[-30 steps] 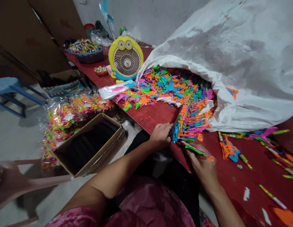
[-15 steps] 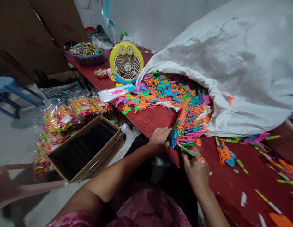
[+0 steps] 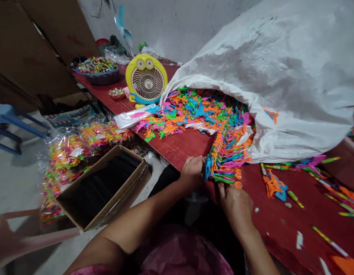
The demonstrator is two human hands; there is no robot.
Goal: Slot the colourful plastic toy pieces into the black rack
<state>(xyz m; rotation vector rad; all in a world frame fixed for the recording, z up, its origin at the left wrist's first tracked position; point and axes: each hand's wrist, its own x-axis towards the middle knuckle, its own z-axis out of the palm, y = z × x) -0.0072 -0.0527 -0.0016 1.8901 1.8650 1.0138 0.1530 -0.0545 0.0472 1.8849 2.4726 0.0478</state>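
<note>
My left hand (image 3: 192, 170) rests on the near end of a long fanned row of bright plastic pieces (image 3: 227, 151), its fingers gripping the row's blue-and-orange edge. My right hand (image 3: 235, 206) sits just below that row with its fingers pinched together. Small round orange plastic ends (image 3: 238, 185) stick up above those fingers, and what they belong to is partly hidden. Behind the row, a heap of multicoloured plastic pieces (image 3: 194, 114) spills from a white woven sack (image 3: 265, 76) onto the red table (image 3: 177, 147).
A yellow cartoon-shaped fan (image 3: 146, 80) and a basket of coloured pieces (image 3: 98, 74) stand at the table's far end. Left of the table edge are a cardboard box of black strips (image 3: 99, 191) and clear bags of pieces (image 3: 68, 152). Loose pieces lie on the right.
My right hand has moved up and left, closer to the row, and the green-pink strip it showed earlier is now mostly hidden. My view has swung slightly, and my left hand stays on the row.
</note>
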